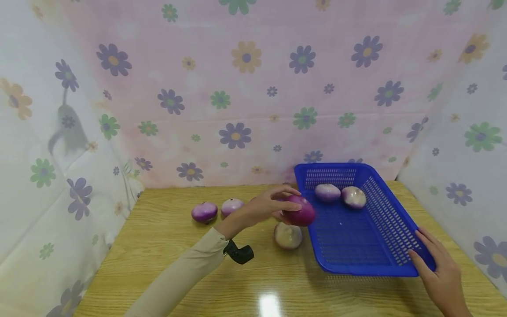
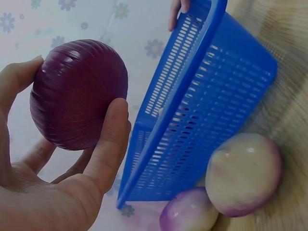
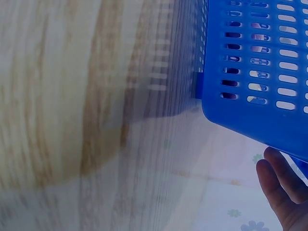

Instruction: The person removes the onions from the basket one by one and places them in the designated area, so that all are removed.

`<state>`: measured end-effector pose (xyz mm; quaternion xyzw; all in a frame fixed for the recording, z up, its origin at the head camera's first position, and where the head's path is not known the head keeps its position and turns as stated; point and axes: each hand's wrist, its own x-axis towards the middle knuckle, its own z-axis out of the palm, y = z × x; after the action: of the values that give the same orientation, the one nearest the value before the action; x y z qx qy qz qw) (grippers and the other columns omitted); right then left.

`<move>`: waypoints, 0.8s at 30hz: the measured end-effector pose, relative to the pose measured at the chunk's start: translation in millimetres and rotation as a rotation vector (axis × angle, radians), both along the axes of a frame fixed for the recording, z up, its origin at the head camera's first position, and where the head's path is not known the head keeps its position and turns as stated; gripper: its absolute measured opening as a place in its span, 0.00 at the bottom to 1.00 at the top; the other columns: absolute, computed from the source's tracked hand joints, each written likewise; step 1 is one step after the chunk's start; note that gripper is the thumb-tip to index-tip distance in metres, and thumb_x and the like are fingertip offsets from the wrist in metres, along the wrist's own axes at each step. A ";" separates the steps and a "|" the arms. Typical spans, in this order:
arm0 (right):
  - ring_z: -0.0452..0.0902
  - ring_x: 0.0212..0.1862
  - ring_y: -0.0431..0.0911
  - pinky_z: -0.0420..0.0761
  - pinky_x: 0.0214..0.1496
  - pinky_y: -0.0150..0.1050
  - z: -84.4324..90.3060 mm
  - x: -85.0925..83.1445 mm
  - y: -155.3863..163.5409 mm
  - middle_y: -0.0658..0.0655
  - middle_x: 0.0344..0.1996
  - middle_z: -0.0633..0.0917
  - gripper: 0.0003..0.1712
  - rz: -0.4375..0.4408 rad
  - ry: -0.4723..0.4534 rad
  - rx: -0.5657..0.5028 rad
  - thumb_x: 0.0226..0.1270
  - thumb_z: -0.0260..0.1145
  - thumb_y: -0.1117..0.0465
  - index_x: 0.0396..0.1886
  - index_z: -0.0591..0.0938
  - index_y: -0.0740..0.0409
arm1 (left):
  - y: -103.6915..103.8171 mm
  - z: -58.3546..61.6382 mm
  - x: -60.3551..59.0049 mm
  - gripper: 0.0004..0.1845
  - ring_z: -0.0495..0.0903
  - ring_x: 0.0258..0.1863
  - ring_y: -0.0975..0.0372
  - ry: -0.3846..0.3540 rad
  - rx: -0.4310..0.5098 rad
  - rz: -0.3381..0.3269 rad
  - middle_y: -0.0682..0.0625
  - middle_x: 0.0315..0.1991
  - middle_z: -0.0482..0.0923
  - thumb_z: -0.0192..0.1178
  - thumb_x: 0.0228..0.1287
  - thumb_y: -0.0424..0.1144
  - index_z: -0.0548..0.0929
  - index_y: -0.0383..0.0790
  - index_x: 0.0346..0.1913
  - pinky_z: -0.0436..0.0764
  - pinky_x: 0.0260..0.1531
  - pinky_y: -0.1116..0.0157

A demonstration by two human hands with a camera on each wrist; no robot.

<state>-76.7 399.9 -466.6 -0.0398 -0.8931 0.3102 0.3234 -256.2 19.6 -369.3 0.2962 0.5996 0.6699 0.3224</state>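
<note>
Holding red onion [image 1: 302, 212] pinched in left hand [image 1: 270, 207]; gripping blue basket [image 1: 372, 269], just right of that pinch, with right hand [image 1: 441, 269]. Probably firm, lightish, slick-skinned; best cupped round widest girth.

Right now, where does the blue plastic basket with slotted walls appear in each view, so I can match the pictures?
Head: the blue plastic basket is right of centre, seen from above.
Left wrist: the basket slants down from the top edge, centre to right.
Right wrist: the basket is upper right, cut off by the frame.
Shared landmark: the right hand, respectively lower right, top edge, lower right.
</note>
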 end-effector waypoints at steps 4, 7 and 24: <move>0.51 0.63 0.20 0.47 0.58 0.13 -0.4 0.2 -0.5 0.39 0.68 0.63 0.31 -0.001 -0.009 0.006 0.63 0.63 0.67 0.67 0.70 0.55 | -10.2 -3.5 0.8 0.20 0.79 0.48 0.50 -0.013 0.017 0.004 0.43 0.55 0.71 0.63 0.61 0.35 0.75 0.37 0.56 0.81 0.41 0.51; 0.50 0.63 0.19 0.47 0.57 0.13 0.0 0.2 -1.0 0.39 0.68 0.63 0.31 -0.004 -0.017 0.006 0.64 0.62 0.66 0.68 0.69 0.55 | -18.3 -6.0 0.7 0.22 0.78 0.49 0.49 -0.030 0.017 0.018 0.42 0.56 0.71 0.63 0.61 0.35 0.74 0.37 0.58 0.81 0.42 0.52; 0.51 0.62 0.19 0.48 0.57 0.12 -0.5 -0.9 -0.5 0.37 0.68 0.64 0.31 -0.011 -0.015 -0.008 0.63 0.63 0.67 0.67 0.70 0.54 | -58.9 -29.2 -1.7 0.28 0.77 0.51 0.49 -0.084 -0.032 0.052 0.41 0.59 0.69 0.60 0.63 0.37 0.67 0.31 0.64 0.80 0.43 0.52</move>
<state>-77.6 399.4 -467.2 -0.0483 -0.8940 0.3117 0.3182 -257.8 -39.3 -398.6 0.2470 0.6036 0.6802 0.3345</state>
